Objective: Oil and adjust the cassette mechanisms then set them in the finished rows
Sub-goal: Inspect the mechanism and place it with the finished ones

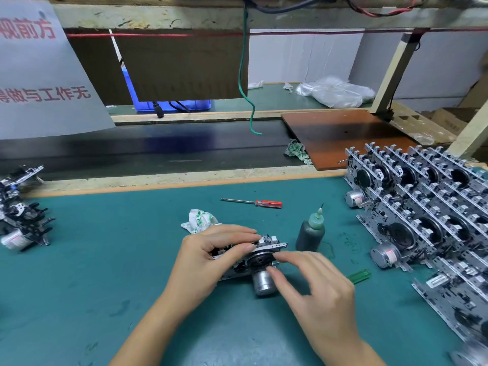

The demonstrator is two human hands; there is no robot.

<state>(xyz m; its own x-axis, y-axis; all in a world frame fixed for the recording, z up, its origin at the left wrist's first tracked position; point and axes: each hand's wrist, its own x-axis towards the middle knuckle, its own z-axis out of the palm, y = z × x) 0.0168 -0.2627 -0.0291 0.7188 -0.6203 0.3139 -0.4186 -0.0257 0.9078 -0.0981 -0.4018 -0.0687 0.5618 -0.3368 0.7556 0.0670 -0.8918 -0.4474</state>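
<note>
A metal cassette mechanism (260, 256) with a dark flywheel and a silver motor stands tilted on the green mat at centre. My left hand (211, 257) grips its left side, fingers over the top edge and thumb on the front. My right hand (311, 283) is at its right side, index fingertip on the flywheel rim and thumb near the motor. A dark oil bottle (311, 231) with a green needle cap stands just right of the mechanism. Finished mechanisms (422, 204) stand in rows at the right.
A red-handled screwdriver (253, 202) lies beyond the mechanism, and a crumpled cloth (198, 220) sits behind my left hand. Other mechanisms (21, 217) are piled at the left edge. A green plastic piece (359, 276) lies to the right. A conveyor belt (158, 151) runs behind the mat.
</note>
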